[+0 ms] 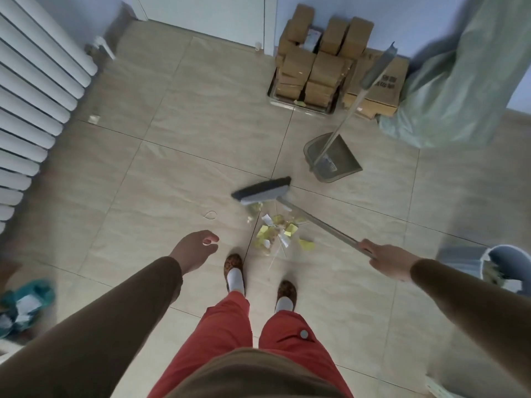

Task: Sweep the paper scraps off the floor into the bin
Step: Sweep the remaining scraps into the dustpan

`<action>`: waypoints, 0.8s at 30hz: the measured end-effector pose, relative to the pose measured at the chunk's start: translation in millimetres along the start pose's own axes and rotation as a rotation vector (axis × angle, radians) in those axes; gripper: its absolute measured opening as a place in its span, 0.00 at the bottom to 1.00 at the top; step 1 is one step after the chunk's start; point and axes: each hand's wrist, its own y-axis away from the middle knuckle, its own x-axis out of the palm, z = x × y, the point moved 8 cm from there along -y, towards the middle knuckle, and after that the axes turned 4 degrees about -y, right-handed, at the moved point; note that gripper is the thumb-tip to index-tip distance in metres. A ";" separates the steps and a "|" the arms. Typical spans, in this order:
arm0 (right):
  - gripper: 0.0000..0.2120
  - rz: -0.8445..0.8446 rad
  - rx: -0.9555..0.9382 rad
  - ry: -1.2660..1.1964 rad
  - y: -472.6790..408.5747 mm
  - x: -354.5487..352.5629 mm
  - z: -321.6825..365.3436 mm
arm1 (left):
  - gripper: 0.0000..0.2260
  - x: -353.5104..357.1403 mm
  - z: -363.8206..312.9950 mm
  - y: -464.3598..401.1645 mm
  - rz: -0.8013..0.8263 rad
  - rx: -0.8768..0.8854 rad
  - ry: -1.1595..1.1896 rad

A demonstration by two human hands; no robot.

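The right hand (386,261) grips the broom handle (319,222); the left hand (195,248) hangs open, empty. The broom head (263,191) stands just beyond gathered paper scraps (275,232). Dustpan (333,156) and bin (500,268) wait nearby; scooping and dumping apparently remain.

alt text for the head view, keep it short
Seen from above, a person's right hand holds a broom by its handle, head on the tiled floor just beyond a pile of yellow and white paper scraps. The left hand hangs open and empty. A dustpan stands further off; a bin sits at right.
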 end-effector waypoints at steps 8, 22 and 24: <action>0.25 -0.003 -0.119 -0.045 103.9 23.7 -79.9 | 0.09 37.4 -23.8 32.2 -0.053 0.012 0.046; 0.01 0.809 -0.051 -1.589 59.5 149.8 357.6 | 0.10 26.6 81.4 94.9 -0.103 -0.039 -0.067; 0.03 0.918 -0.012 -1.762 53.7 165.5 400.5 | 0.10 27.7 103.3 105.6 -0.096 -0.043 -0.091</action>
